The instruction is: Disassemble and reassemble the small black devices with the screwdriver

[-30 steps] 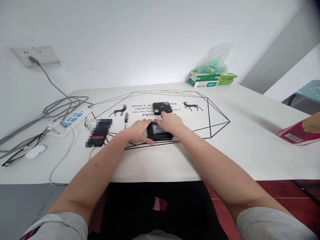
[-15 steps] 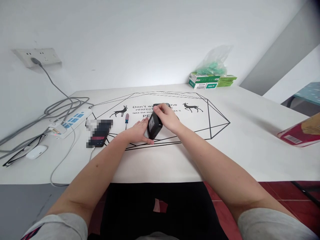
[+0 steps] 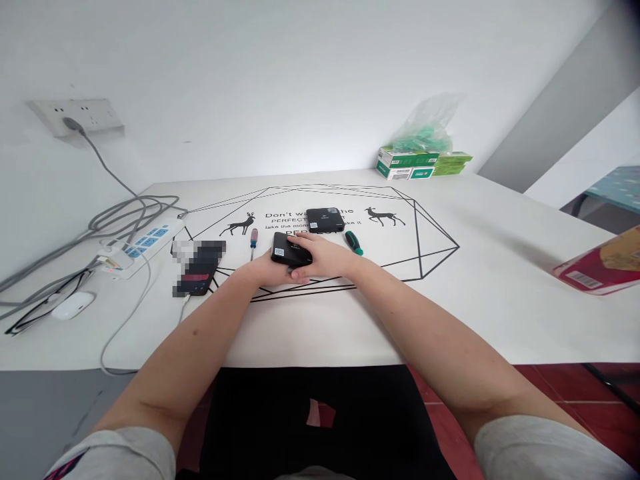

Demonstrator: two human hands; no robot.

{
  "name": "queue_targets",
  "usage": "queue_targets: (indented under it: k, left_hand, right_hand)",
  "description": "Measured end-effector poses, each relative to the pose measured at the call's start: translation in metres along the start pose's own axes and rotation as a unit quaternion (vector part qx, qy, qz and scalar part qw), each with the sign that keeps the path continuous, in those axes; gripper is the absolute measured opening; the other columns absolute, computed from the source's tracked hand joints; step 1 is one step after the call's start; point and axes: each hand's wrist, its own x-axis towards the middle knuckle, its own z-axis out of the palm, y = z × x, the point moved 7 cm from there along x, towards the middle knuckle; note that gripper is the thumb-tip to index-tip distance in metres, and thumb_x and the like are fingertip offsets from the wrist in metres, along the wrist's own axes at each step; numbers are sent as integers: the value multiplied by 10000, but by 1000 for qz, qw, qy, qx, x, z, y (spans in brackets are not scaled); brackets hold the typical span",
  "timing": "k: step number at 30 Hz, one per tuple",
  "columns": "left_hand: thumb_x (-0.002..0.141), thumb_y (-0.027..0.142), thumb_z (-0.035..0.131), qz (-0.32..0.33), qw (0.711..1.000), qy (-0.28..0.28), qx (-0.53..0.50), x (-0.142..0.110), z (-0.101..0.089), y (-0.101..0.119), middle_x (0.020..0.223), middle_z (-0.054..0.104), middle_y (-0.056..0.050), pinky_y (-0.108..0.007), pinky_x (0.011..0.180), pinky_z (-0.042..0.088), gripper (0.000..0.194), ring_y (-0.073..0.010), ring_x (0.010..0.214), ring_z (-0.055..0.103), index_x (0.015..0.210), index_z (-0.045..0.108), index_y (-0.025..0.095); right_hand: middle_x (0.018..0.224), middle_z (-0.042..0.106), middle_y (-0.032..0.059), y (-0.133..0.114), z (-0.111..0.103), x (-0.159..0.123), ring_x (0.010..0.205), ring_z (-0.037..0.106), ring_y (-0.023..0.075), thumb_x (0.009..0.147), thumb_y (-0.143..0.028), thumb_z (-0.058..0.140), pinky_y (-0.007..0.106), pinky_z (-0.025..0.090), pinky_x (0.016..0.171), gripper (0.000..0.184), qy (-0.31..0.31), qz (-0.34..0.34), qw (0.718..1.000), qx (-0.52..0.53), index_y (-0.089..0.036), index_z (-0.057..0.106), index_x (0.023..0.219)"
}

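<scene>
A small flat black box (image 3: 287,248) with rounded corners and a white label on its near left corner sits between my two hands. My left hand (image 3: 267,271) cups it from the left and below, its fingers mostly hidden under it. From the right, my right hand (image 3: 327,257) grips the same box, fingers over its top and side. Behind lies a similar black box (image 3: 325,220) on the table. A screwdriver with a green and black handle (image 3: 354,243) rests right of it; another screwdriver with a purple-pink handle (image 3: 254,239) is left of my hands.
On the left are a phone (image 3: 203,267) with a cable, a white power strip (image 3: 145,245), a white earbud case (image 3: 73,305) and glasses. Green-white boxes (image 3: 407,163) with a plastic bag stand by the wall. A red package (image 3: 595,270) is at right.
The black box has turned from standing tilted on edge to lying nearly flat, label side up. My right hand has come down beside my left, uncovering the other box and the green-handled screwdriver.
</scene>
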Motion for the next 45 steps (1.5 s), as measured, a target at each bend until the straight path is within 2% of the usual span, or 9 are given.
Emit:
queue_targets:
  k: [7, 12, 17, 20, 24, 30, 35, 38, 45]
  left_hand:
    - [935, 758, 618, -18, 998, 15, 62, -2, -7, 6, 1770, 462, -119, -536, 1286, 390, 863, -443, 1602, 431, 1625, 536, 247]
    - [1008, 651, 546, -65, 995, 35, 73, -2, -12, 4, 1316, 800, -133, -466, 981, 589, 616, -389, 1168, 754, 1422, 698, 220]
    - [1060, 514, 498, -123, 982, 138, 48, -1, -25, -5, 1153, 834, -97, -431, 914, 606, 418, -344, 1080, 775, 1200, 777, 236]
    - [1079, 452, 481, -160, 965, 205, -12, 0, -30, -15, 1265, 819, -90, -458, 1016, 602, 406, -329, 1175, 758, 1305, 739, 234]
    - [1065, 389, 482, -129, 965, 230, 6, 6, -28, -17, 1464, 738, -131, -482, 1223, 502, 533, -342, 1382, 665, 1526, 635, 169]
    - [1037, 431, 513, -52, 982, 158, 91, 22, -9, -13, 1648, 597, -162, -494, 1318, 393, 668, -359, 1535, 518, 1634, 551, 133]
    - [1092, 466, 426, -35, 985, 110, 125, 33, 1, -11, 1797, 414, -151, -547, 1360, 295, 705, -369, 1677, 317, 1714, 441, 135]
    - [1127, 476, 366, -47, 986, 79, 136, 36, 6, -13, 1846, 299, -160, -587, 1368, 248, 701, -381, 1722, 218, 1733, 399, 127]
    - [1107, 437, 485, -84, 971, 158, 159, 32, 2, -11, 1731, 500, -163, -576, 1315, 351, 548, -378, 1635, 369, 1567, 602, 162]
  right_hand:
    - [1416, 689, 181, 20, -13, 7, 1373, 638, 392, 966, -535, 801, 495, 542, 1148, 574, 109, 92, 987, -76, -168, 726, 1401]
    - [1348, 701, 165, 31, -15, 9, 1235, 708, 311, 955, -427, 832, 426, 556, 1116, 483, 163, 107, 981, -11, -147, 735, 1336]
    - [1331, 703, 162, 35, -11, 14, 1174, 721, 271, 1004, -250, 701, 413, 558, 1120, 336, 203, 97, 974, 15, -135, 734, 1317]
    - [1374, 695, 181, 37, -8, 17, 1159, 718, 260, 1034, -150, 549, 407, 556, 1121, 358, 203, 98, 974, 1, -125, 724, 1345]
    - [1418, 693, 190, 45, -12, 19, 1285, 656, 322, 1050, -173, 488, 442, 540, 1134, 382, 205, 123, 969, -65, -145, 743, 1334]
    - [1721, 491, 226, 63, -15, 20, 1599, 414, 430, 1051, -343, 553, 583, 381, 1299, 579, 211, 188, 949, -138, -149, 583, 1596]
    - [1864, 299, 146, 71, -3, 28, 1731, 207, 460, 1102, -475, 451, 712, 187, 1364, 661, 141, 214, 957, -139, -266, 427, 1728]
    - [1883, 260, 97, 76, -2, 30, 1739, 159, 483, 1108, -514, 408, 823, 178, 1314, 654, 121, 231, 958, -117, -349, 392, 1740]
    - [1869, 301, 72, 77, -4, 30, 1733, 191, 450, 1086, -534, 439, 762, 239, 1325, 622, 126, 241, 956, -111, -409, 468, 1695]
